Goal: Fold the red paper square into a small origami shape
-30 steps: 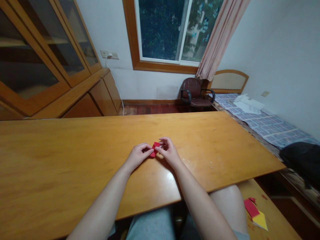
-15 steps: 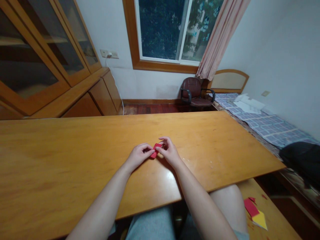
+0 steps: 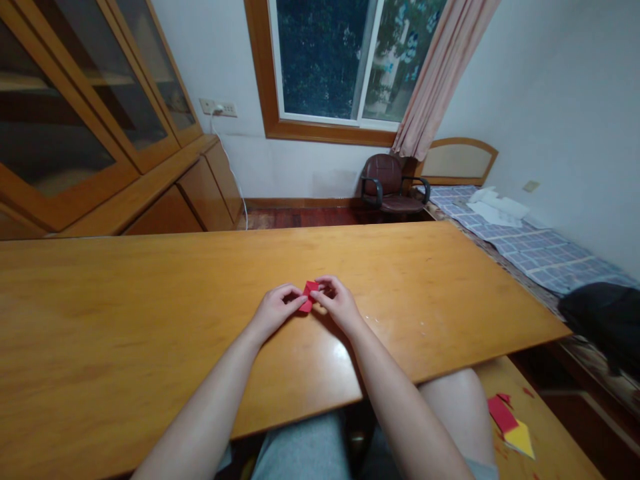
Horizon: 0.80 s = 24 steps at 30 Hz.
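A small folded piece of red paper (image 3: 310, 289) is held between both hands just over the wooden table (image 3: 150, 320). My left hand (image 3: 277, 308) pinches its left side between thumb and fingers. From the right, my right hand (image 3: 336, 299) grips the other side, thumb lying across the paper and fingers curled behind it. Fold lines show on the paper's upper part; the fingertips hide some of its edges.
Lower right, a wooden bench (image 3: 555, 427) bears red paper (image 3: 503, 413), yellow paper (image 3: 520, 439) and red scraps. Beyond the table are a brown armchair (image 3: 387, 180), a bed (image 3: 530, 240) and a glass-door cabinet (image 3: 150, 153). A black bag (image 3: 603, 320) lies on the bed.
The red paper has shifted slightly up in view and now shows a different, more pointed outline with visible folds. The right fingers have drawn in a little; both hands keep their hold.
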Available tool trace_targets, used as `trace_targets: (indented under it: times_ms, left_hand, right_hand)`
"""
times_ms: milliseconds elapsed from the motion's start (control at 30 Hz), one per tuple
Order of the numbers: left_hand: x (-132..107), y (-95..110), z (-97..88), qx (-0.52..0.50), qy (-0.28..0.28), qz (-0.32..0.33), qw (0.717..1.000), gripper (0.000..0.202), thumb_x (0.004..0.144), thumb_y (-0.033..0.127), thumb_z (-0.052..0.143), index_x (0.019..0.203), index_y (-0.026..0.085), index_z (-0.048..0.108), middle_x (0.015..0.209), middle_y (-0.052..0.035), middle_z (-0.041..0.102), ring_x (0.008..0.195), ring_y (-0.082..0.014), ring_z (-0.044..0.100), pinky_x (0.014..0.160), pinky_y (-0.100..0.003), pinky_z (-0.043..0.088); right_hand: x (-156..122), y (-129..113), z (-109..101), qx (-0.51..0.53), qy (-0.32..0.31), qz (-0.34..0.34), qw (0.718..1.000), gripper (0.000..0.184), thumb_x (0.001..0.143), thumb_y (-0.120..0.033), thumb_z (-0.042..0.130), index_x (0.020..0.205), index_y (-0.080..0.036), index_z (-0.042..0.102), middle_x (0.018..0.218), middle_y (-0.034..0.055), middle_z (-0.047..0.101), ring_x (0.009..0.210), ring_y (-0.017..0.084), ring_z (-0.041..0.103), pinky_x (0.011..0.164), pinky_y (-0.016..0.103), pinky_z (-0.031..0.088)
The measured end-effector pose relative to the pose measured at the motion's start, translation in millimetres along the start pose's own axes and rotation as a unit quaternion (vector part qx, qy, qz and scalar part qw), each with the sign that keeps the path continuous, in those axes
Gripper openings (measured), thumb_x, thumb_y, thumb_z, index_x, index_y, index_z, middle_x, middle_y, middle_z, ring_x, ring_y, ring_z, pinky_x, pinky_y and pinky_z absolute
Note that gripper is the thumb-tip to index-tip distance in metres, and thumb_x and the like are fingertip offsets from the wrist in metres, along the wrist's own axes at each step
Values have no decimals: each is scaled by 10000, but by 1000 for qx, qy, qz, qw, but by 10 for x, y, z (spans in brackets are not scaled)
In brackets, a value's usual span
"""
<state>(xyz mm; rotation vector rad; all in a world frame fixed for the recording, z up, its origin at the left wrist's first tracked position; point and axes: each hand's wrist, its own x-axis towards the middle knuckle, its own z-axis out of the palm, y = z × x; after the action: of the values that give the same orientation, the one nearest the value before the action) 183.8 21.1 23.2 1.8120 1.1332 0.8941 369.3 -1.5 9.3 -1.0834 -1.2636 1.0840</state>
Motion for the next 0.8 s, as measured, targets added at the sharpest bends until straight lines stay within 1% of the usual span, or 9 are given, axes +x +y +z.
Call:
trace_targets:
  times_ms: [167, 267, 333, 400, 533, 800]
  left_hand:
    - [-4, 58, -8, 16, -19, -2, 1000, 245, 808, 412, 636, 775, 176, 693, 761, -29, 683, 727, -182, 603, 691, -281, 464]
    - [-5, 68, -11, 17, -23, 4, 1000, 254, 816, 421, 627, 777, 179, 692, 769, -29, 687, 740, -183, 610, 711, -284, 472]
    - [-3, 56, -11, 13, -18, 11, 1000, 268, 829, 436, 618, 795, 182, 696, 793, -32, 696, 764, -186, 621, 736, -286, 477]
    - [1, 33, -9, 3, -2, 14, 1000, 272, 836, 441, 613, 822, 183, 698, 823, -36, 704, 790, -189, 632, 756, -288, 482]
    - [14, -29, -2, -13, 25, 7, 1000, 254, 823, 428, 633, 841, 183, 697, 845, -39, 707, 809, -192, 637, 764, -289, 490]
    - [20, -67, 4, -28, 26, -21, 999, 284, 780, 455, 661, 812, 175, 695, 805, -39, 714, 778, -196, 642, 751, -296, 504]
  right_hand:
    - [3, 5, -9, 8, 8, 12, 1000, 288, 769, -335, 723, 1013, -213, 630, 883, 17, 646, 755, 141, 592, 699, 279, 487]
    - [2, 2, -15, 3, 3, 9, 1000, 279, 778, -337, 715, 1013, -211, 631, 886, 21, 657, 753, 145, 595, 692, 279, 487]
    - [-2, 0, -20, -5, -3, 4, 1000, 271, 788, -334, 707, 1017, -208, 635, 896, 24, 667, 758, 147, 599, 703, 283, 487]
    - [-8, -2, -24, -25, -10, -1, 1000, 258, 793, -323, 703, 1015, -207, 643, 892, 23, 670, 763, 148, 600, 724, 288, 484]
    - [-21, -11, -21, -70, -33, -14, 997, 247, 798, -300, 701, 1023, -210, 658, 865, 14, 666, 776, 152, 601, 756, 296, 473]
    - [-31, -54, 0, -42, -41, -5, 998, 321, 795, -285, 689, 1097, -208, 615, 864, 6, 655, 766, 140, 606, 747, 285, 480]
